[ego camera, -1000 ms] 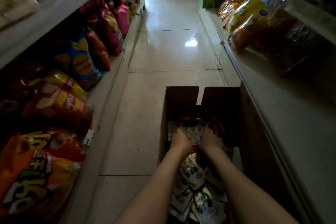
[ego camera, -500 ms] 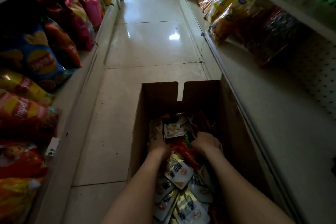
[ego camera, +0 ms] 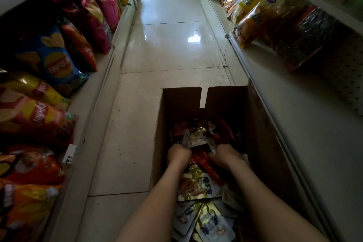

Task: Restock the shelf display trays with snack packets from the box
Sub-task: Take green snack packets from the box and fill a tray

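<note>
Early going, I judge: the box point(ego camera: 261, 143) on the floor holds a heap of snack packets point(ego camera: 200, 184), none lifted out yet. My left grip point(ego camera: 179, 153) curls round some of them; my right grip point(ego camera: 225, 155) digs in alongside (fingers buried, so I cannot tell its hold)

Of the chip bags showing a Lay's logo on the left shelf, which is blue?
The blue Lay's bag, farther along the shelf; the yellow Lay's bag and the red Lay's bag lie nearer the camera.

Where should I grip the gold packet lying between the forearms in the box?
Pinch the gold packet by its right edge, coming from above: it lies flat and face up, with its left side tucked behind the left forearm.
</note>
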The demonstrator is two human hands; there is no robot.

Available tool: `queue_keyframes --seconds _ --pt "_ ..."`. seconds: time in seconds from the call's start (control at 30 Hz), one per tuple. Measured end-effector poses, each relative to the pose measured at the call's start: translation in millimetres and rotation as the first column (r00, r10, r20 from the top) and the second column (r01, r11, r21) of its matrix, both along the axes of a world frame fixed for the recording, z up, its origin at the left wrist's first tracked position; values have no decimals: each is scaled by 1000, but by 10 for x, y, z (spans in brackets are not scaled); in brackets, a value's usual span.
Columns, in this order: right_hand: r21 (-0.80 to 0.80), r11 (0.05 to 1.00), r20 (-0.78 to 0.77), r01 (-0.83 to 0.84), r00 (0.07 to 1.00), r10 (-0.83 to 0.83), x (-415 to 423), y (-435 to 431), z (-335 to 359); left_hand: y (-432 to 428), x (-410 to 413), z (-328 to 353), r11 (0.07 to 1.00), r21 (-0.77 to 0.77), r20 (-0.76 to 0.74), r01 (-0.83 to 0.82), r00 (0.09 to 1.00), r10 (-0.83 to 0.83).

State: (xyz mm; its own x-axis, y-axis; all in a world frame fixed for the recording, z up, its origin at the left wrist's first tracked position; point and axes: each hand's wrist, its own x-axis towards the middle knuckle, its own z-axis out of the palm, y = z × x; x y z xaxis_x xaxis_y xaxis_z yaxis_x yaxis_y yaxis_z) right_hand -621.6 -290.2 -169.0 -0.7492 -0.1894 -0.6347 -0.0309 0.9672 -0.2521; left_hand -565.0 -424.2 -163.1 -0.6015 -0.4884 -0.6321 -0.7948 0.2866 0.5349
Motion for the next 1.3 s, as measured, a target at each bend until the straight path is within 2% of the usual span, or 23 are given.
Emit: queue_keyframes --seconds 0.1,0.17,0.23,0.3,0.4,0.43,0.53,0.57,0.6,0.63,0.7,0.77,0.8,0.83,0.87,0.9,0.93,0.97,1.0,1.07,1.13,1.2,1.3 --pt "-138 986 -89 88 991 -101 -4 104 58 44 -60 51 963 130 -75 -238 966 249" --pt "-322 914 -88 246 954 -288 10 170 130 40 -95 53 910 205 -114 -359 915 387" --pt "-492 777 -35 393 883 -469 -4 198 248 26 -116 63 883 242 -164 -402 880 446" --pt "-627 616 58 476 818 -573 -18 197 375 12 -129 68 885 265 -194 -382 878 437" --pt "-775 315 295 548 754 -587 -20 132 575 17 -141 127 855 369 -199 -364 868 456" --pt "-793 271 333 546 760 -557 -15 110 609 26 -144 174 808 459 -195 -368 846 496" --pt "-820 336 320 464 857 -403 15 -6 609 49 -194 329 617 745 -184 -253 811 555" --pt "-828 357 317 432 887 -336 28 -78 582 41 -198 400 610 766 -214 -204 814 540" --pt "-836 364 328 411 906 -268 47 -128 572 38 -193 487 652 742 -274 -155 818 505" --pt "-846 359 348 394 919 -188 65 -195 584 14 -177 578 736 666 -348 -121 822 451" --pt "-866 303 398 397 915 -63 92 -283 609 -59 -153 675 909 405 -485 -93 821 300" --pt "-876 202 434 439 898 -71 72 -354 656 -168 -132 800 985 152 -579 -76 801 151" --pt "-884 189 407 428 903 -140 29 -394 640 -226 -122 898 996 57 -612 -71 786 91" --pt "-890 222 346 397 908 -238 -47 -429 579 -295 -111 1009 996 -4 -644 -84 762 61" --pt "-878 331 238 346 915 -325 -149 -490 471 -389 -112 1068 994 -41 -675 -105 736 50" --pt "-827 490 91 275 926 -365 -251 -545 353 -474 -108 1106 990 -60 -702 -127 710 48" --pt "-730 660 -49 179 949 -311 -330 -611 209 -549 -96 1116 987 -68 -719 -147 693 54" --pt "-609 790 -131 71 973 -188 -371 -665 91 -593 -77 1094 983 -74 -727 -166 684 61" --pt "-503 863 -160 -44 986 -43 -399 -730 -48 -635 -50 1046 978 -81 -731 -193 679 73" --pt "-315 918 -172 -242 965 196 -385 -857 -223 -677 -3 968 962 -83 -746 -259 656 112" --pt "-80 931 -171 -357 925 340 -357 -915 -287 -667 15 918 956 -109 -769 -272 633 93" --pt "110 901 -215 -420 875 434 -331 -929 -292 -669 25 864 952 -153 -778 -265 626 50" --pt "273 826 -249 -492 794 555 -270 -873 -238 -664 59 829 944 -142 -808 -298 585 63"
